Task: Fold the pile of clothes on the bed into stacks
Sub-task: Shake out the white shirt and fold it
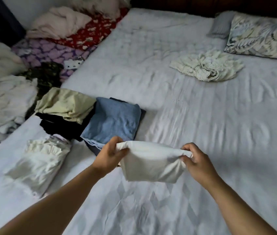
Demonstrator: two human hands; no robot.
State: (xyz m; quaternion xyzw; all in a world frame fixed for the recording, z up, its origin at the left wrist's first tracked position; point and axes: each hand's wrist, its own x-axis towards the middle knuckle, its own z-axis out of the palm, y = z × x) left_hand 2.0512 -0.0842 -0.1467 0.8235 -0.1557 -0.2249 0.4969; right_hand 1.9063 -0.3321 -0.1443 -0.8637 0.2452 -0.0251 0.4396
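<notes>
A folded white garment [148, 164] hangs between my hands just above the white bed sheet [219, 133]. My left hand [109, 156] pinches its upper left corner and my right hand [196, 161] pinches its upper right corner. To the left lie folded clothes: a blue piece [115, 121] on a dark one, a beige piece [66, 104] on a black one [61, 126], and a cream piece [39, 160] nearest me. One crumpled cream garment [207, 67] lies unfolded at the far right of the bed.
A floral pillow [261, 38] and a grey one [222, 25] lie at the bed's head. Beyond the left edge, a heap of blankets and clothes [53, 48] and a white plush toy [0, 60] crowd a lower surface.
</notes>
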